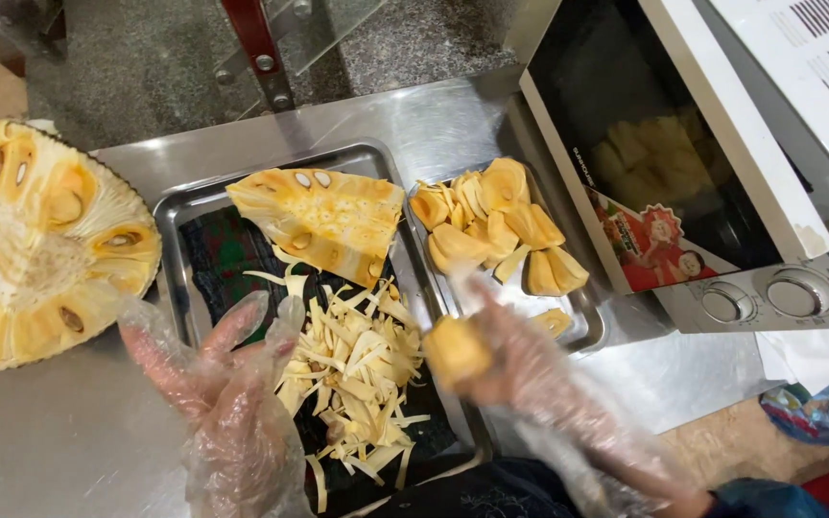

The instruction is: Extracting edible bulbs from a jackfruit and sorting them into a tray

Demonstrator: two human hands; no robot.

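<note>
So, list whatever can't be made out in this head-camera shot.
- Right hand: motion-blurred, so its grip on the yellow jackfruit pod is unclear.
- Halved jackfruit: cut off by the left edge.
- Microwave interior: hidden by reflections on the dark door.
- Left hand: glove film hides fingertips.

A steel worktop spans the scene, shining under overhead light. A white microwave oven stands at the right. Far behind lies speckled grey stone; tan floor shows near right.
</note>
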